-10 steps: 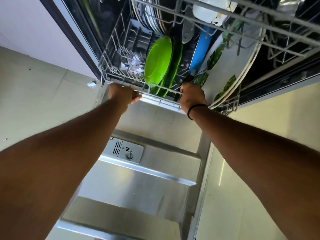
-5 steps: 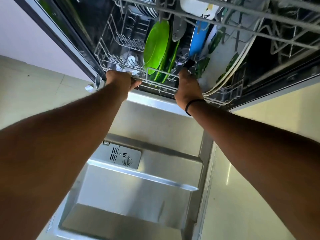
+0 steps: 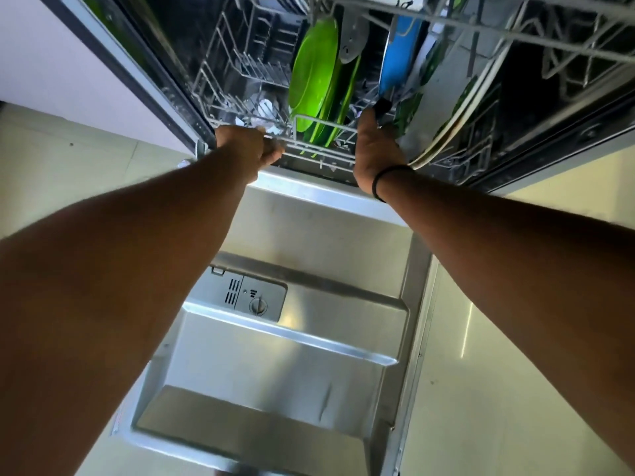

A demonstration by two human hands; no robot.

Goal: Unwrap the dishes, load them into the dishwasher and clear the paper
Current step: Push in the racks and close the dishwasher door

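Observation:
Both my hands are on the front rail of the lower dishwasher rack. My left hand grips the rail at its left end, fingers curled round the wire. My right hand holds the rail further right, its fingers hidden behind the wire. In the rack stand green plates, a blue plate and a large leaf-patterned white plate. The rack sits almost fully inside the dishwasher tub.
The open steel dishwasher door lies flat below my arms, with the detergent dispenser on it. The upper rack hangs above. White crumpled bits lie in the rack's left part. Pale floor tiles lie on both sides.
The lower rack has slid back into the dishwasher under both my hands. More of the door's inner face now shows.

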